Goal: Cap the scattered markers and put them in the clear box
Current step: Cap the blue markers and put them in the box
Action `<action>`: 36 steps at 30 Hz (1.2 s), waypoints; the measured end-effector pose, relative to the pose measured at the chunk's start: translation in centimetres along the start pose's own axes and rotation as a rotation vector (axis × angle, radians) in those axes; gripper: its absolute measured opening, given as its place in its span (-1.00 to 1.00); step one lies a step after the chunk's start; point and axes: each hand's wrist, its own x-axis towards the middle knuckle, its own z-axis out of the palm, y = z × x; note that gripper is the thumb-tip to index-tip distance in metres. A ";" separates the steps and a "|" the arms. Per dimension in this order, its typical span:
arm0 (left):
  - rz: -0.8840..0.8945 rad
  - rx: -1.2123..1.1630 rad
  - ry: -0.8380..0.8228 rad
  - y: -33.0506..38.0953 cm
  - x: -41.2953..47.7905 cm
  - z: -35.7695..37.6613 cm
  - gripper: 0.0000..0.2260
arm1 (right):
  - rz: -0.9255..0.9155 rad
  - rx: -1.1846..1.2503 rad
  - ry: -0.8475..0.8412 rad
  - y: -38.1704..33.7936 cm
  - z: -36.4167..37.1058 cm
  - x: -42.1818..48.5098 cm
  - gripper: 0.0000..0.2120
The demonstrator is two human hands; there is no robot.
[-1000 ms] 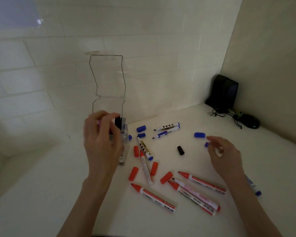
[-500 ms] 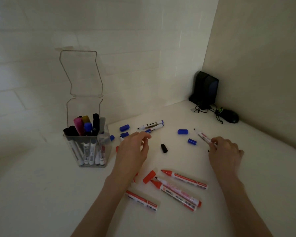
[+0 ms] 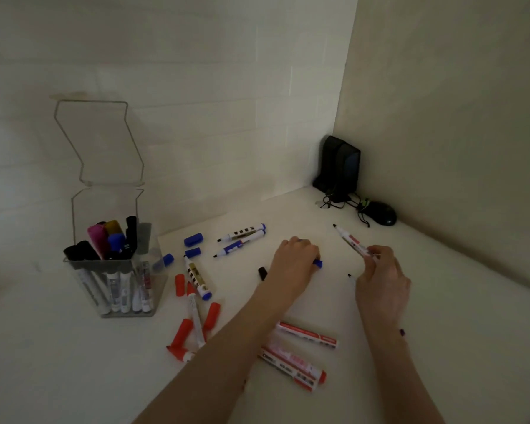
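Note:
The clear box [image 3: 86,264] stands at the left with its lid up and several capped markers upright inside. My right hand [image 3: 380,280] holds an uncapped marker [image 3: 351,241] by its rear end, black tip pointing up and away. My left hand [image 3: 294,260] has its fingers curled down over a blue cap [image 3: 318,263] on the table. A black cap [image 3: 262,273] lies just left of that hand. Uncapped blue markers [image 3: 242,238], a gold-labelled one [image 3: 196,276], loose blue caps [image 3: 193,239] and red caps [image 3: 180,284] are scattered between box and hands. Red markers [image 3: 306,335] lie under my left forearm.
A black speaker [image 3: 338,166] with tangled cables stands in the far right corner, a dark computer mouse [image 3: 383,214] beside it. Tiled walls close the table at the back and on the right.
My left hand left the box, crossed the table to the right and closed over the blue cap. My right hand picked up the marker and raised it.

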 end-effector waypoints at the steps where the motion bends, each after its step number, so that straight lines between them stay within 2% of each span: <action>1: -0.028 -0.089 0.021 -0.2 -0.4 -0.4 -0.83 | -0.027 0.025 -0.011 0.0 0.1 0.0 -0.84; 5: -0.203 -0.466 0.077 -2.5 -3.0 -3.5 -0.85 | -0.111 0.208 -0.106 -0.4 0.2 0.0 -0.82; 9: -0.256 -0.736 0.084 -5.3 -6.1 -6.7 -0.89 | -0.246 0.325 -0.220 -1.7 0.4 -0.4 -0.83; 12: -0.270 -0.732 0.133 -6.8 -8.0 -8.2 -0.88 | -0.347 0.394 -0.273 -3.0 0.3 -1.2 -0.83; 23: -0.265 -0.718 0.088 -7.3 -10.4 -8.3 -0.82 | -0.485 0.322 -0.372 -4.5 0.5 -3.2 -0.81; 32: -0.254 -0.685 0.249 -7.1 -12.6 -8.8 -0.79 | -0.501 0.432 -0.481 -5.2 -0.1 -4.0 -0.75; 36: -0.235 -0.631 0.233 -7.4 -12.6 -8.4 -0.77 | -0.501 0.407 -0.484 -5.6 0.0 -4.1 -0.76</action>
